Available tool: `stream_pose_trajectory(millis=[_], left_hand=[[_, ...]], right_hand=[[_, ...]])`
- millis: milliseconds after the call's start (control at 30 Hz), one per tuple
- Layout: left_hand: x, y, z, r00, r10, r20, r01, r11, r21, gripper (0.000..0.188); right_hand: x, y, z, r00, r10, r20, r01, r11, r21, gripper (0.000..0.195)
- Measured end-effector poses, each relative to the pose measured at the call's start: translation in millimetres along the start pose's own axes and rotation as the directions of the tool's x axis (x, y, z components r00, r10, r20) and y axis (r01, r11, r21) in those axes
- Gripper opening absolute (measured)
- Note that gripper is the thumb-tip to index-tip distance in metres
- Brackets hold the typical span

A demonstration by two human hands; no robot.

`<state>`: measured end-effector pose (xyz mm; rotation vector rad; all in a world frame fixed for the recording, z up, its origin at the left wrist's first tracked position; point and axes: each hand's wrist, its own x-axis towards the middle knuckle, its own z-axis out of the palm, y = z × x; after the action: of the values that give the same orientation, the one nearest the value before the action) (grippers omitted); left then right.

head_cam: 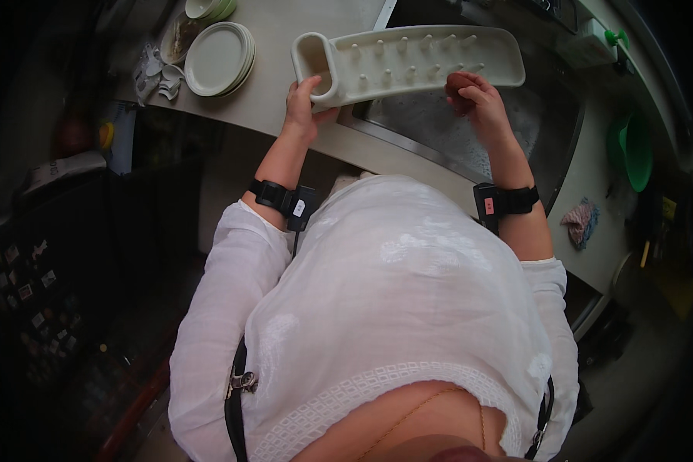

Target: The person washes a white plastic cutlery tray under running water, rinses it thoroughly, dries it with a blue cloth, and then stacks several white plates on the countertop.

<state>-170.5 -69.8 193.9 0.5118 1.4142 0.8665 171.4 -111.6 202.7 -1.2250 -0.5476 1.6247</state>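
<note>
A white plastic dish-drying rack (401, 66) with two rows of pegs and a deep oval cup at its left end spans the counter and the sink (433, 130). My left hand (305, 107) grips the cup end, thumb over the rim and fingers beneath. At the rack's near edge, right of its middle, my right hand (485, 104) pinches a reddish-brown scrubbing pad (459, 92). Whether the pad touches the rack cannot be told. Wet, soapy-looking marks show on the sink's metal below.
Stacked white plates (216, 60), bowls (205, 8) and white spoons (170, 81) stand on the counter at the left. To the right are a crumpled cloth (580, 222), a green basin (630, 151) and a white box (590, 45). The steel sink rim (404, 138) runs before me.
</note>
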Motion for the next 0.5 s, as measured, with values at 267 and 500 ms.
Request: stream_pose_trajectory(millis=[267,500], left_hand=[[36.9,16.8,-25.1,0.997,-0.058,-0.042,0.063,0.991,0.119,0.063],[81.4,-7.5,-44.5,0.767,0.64,-0.052,-0.415,0.556,0.72,0.065]], right_hand=[[16.6,49.2,118.5,0.868,-0.436,0.237,0.426,0.41,-0.807,0.022],[58.9,82.5,175.7,0.557,-0.596,0.578,0.585,-0.213,-0.783,0.011]])
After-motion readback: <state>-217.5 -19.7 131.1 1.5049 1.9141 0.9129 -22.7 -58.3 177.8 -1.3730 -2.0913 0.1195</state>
